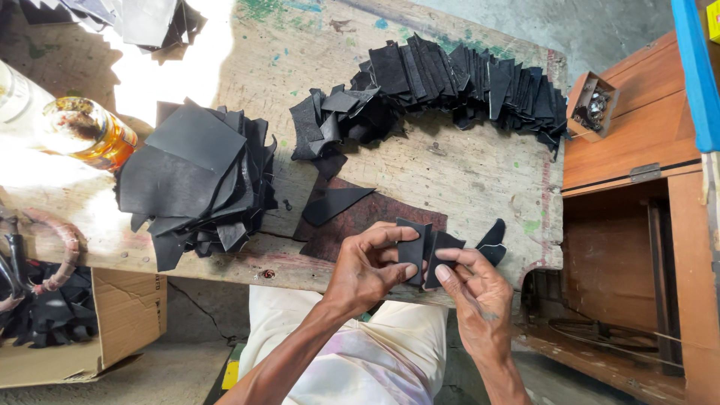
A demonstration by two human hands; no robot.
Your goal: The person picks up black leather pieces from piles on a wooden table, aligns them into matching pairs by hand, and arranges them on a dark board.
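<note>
Both hands work just over the near edge of the worn wooden bench [465,172], at the lower middle of the frame, with open floor and the person's pale lap below them. The left hand [367,270] pinches a small black leather piece [412,251] between thumb and fingers, palm turned inward. The right hand [480,289] grips a second black piece [442,259] touching the first, thumb laid flat across it. A curved black scrap [493,241] lies just right of the hands, near the bench's notched corner.

Bare wood lies between the hands and a long fanned row of black pieces [465,79] across the upper middle; too many overlap to count. One loose heap of larger black sheets [199,176] sits at centre left. One dark reddish pad [367,217] lies under a black triangle [334,204]. One glass jar [86,131] stands at the left edge, one cardboard box [120,315] at lower left.
</note>
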